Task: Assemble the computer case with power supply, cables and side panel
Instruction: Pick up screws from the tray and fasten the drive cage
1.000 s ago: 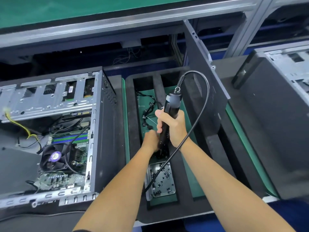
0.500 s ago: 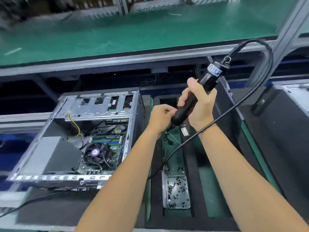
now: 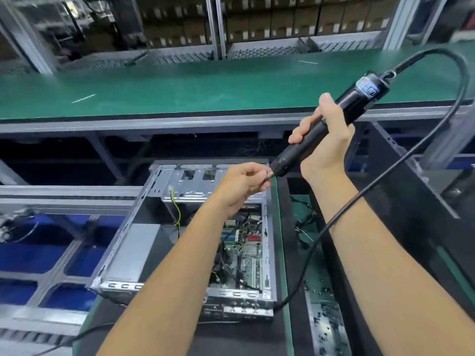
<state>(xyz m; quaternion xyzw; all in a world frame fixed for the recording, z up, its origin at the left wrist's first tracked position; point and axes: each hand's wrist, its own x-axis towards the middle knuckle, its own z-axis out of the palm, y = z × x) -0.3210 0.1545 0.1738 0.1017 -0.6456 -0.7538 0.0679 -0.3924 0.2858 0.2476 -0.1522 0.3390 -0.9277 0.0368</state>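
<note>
The right hand (image 3: 324,140) was clenched around the black electric screwdriver (image 3: 331,122), held tilted above the open computer case (image 3: 190,235). The left hand (image 3: 243,182) pinched the tool's tip, perhaps seating a screw, though blur hid it. The screwdriver's cable (image 3: 385,176) looped down just right of the case, where a screw tray (image 3: 325,322) lay.

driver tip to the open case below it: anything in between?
Only the left hand, whose fingers pinch the tip of the electric screwdriver that the right hand grips by the barrel. Below that, nothing visible blocks the way down into the open computer case. The screwdriver's cable loops off to the right, outside the case.
</note>
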